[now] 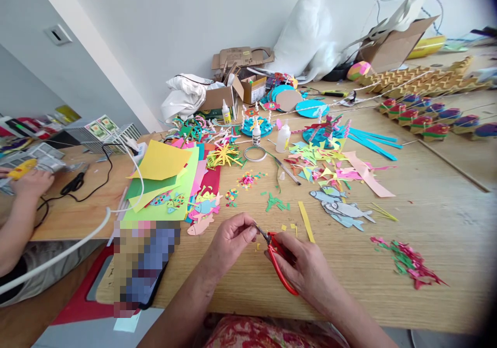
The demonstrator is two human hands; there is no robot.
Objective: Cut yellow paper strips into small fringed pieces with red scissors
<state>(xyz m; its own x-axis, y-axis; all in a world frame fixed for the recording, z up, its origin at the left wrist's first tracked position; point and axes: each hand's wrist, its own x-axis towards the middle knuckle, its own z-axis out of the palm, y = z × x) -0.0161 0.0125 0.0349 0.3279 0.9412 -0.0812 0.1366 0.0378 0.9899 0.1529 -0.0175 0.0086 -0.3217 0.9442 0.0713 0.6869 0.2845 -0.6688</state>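
Observation:
My right hand (301, 265) grips red-handled scissors (279, 265), blades pointing up and left toward my left hand. My left hand (233, 236) pinches a tiny piece of paper at the blade tips; the piece is too small to name its colour. Small yellow snippets (289, 227) lie on the wooden table (427, 244) just beyond the scissors, next to a yellow paper strip (306, 221).
Stacked coloured paper sheets (163, 177), paper fish cutouts (341, 208), glue bottles (282, 136), a tape ring (255, 153) and red-green scraps (407, 260) cover the table. A phone (145, 270) lies at the near left edge. Another person's hand (33, 182) holds a yellow tool at far left.

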